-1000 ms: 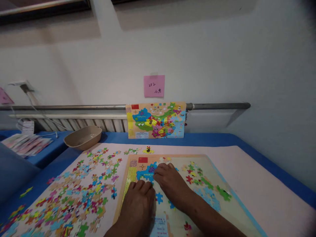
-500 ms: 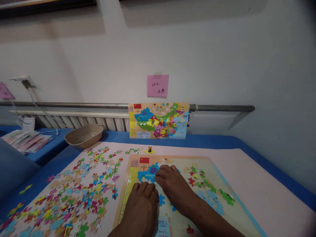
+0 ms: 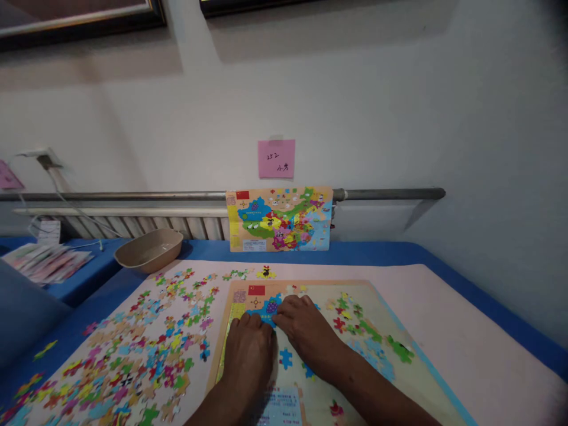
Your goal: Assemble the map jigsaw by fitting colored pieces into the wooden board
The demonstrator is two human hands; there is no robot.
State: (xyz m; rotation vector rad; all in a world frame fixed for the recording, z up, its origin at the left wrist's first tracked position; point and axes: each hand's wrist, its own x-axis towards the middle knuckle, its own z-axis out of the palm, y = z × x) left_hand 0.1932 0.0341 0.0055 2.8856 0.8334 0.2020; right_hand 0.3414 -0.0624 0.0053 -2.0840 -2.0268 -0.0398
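A partly assembled map jigsaw lies in a flat puzzle tray (image 3: 368,296), its blue corner section (image 3: 257,313) showing a bunch of grapes. My left hand (image 3: 249,349) is curled over the lower left edge of that section, its fingertips hidden from view. From the right, my right hand (image 3: 307,328) reaches in with bent fingers, the tips down on a blue puzzle piece (image 3: 276,318) beside the grapes. Below the hands lies a loose blue piece (image 3: 286,358). Light blue pieces (image 3: 373,358) and green pieces (image 3: 400,349) sit on the tray's right half.
Many loose puzzle pieces (image 3: 146,349) cover the left of the pink sheet (image 3: 457,331). A beige basin (image 3: 151,249) stands behind them. The reference map (image 3: 279,220) leans upright against the radiator pipe (image 3: 394,194). Packets (image 3: 53,263) lie at far left.
Both hands have shifted slightly up and left in view, close together at the blue section. The camera view has also moved a little. The loose blue piece below shows more fully.
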